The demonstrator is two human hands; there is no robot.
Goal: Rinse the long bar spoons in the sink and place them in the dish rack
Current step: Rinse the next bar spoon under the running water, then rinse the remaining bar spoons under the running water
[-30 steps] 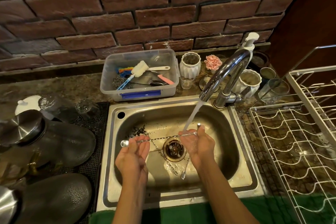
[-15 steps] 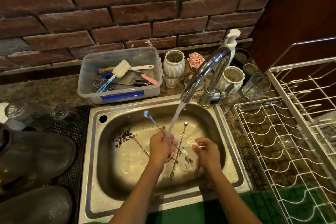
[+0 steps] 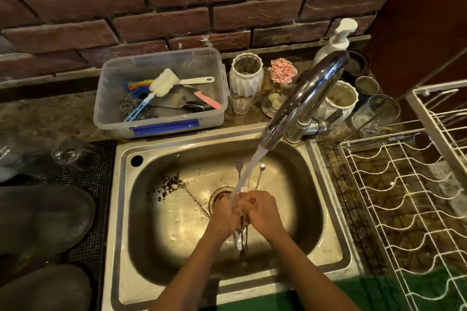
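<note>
A clear plastic tub (image 3: pixel 161 118) at 11 o'clock holds a sponge brush (image 3: pixel 165 81), a steel scourer (image 3: pixel 129 106) and a pink-handled tool (image 3: pixel 207 100). Toward 1 o'clock stand a white ribbed jar (image 3: pixel 246 76), a pink flower (image 3: pixel 283 70) and a pump bottle (image 3: pixel 333 43). A black mat (image 3: pixel 98 184) lies at 9 o'clock.

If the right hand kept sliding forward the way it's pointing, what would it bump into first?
Probably the left hand: the right hand points up and left, pressed against it around the bar spoons under the water stream. Beyond that lies the sink drain; depth is unclear.
</note>
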